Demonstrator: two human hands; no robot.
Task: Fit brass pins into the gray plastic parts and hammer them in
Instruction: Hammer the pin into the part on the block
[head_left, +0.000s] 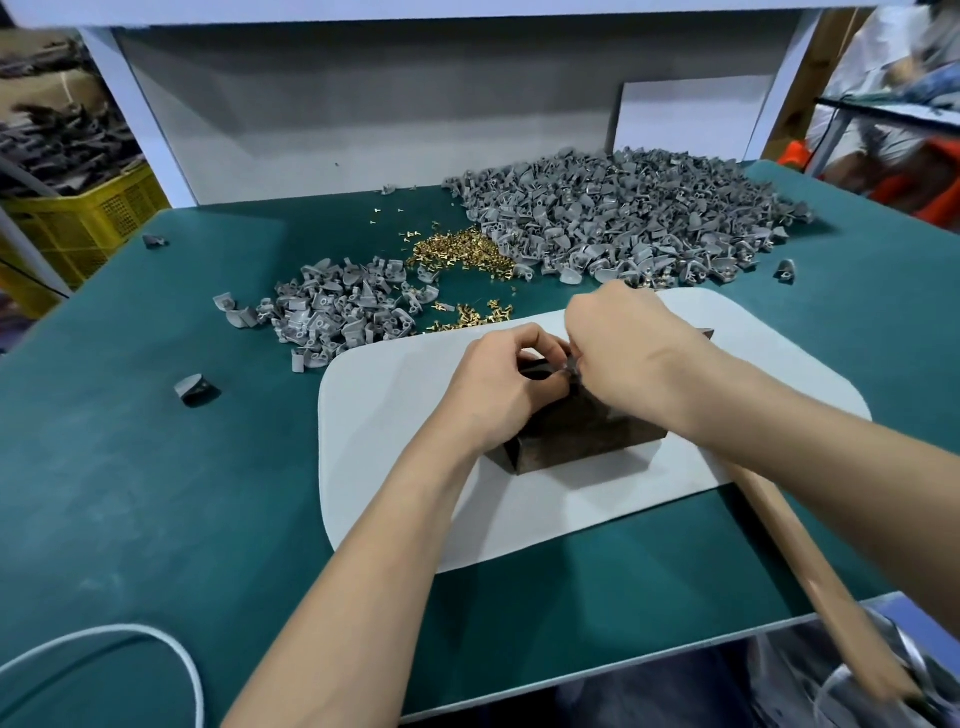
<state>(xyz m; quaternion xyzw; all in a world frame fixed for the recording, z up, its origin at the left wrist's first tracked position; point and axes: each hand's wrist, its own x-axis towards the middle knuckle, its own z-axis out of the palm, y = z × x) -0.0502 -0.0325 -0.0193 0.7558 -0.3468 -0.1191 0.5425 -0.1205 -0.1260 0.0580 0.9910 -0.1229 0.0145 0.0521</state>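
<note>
Where the two hands meet above the dark metal block, a small gray plastic part shows between the fingertips, just over the block's top edge. The left hand has its fingers curled in and pinches this part from the left. The right hand closes in from the other side with its knuckles up. Its fingertips are hidden under the back of the hand, so I cannot tell whether it grips the part, a pin or nothing.

The block stands on a white mat with rounded corners, spread on the green tabletop. Beyond the mat lie the stocks: a small heap of gray parts to the left, a much larger heap of gray parts at the back right, and between them a pile of brass pins. A thinner scatter of pins touches the mat's far edge.

A few stray parts lie apart on the green surface – one left of the mat. A wooden handle runs from under the right forearm toward the table's near right corner. A white cable loops at the lower left, and a yellow crate sits beyond the table's left edge.
</note>
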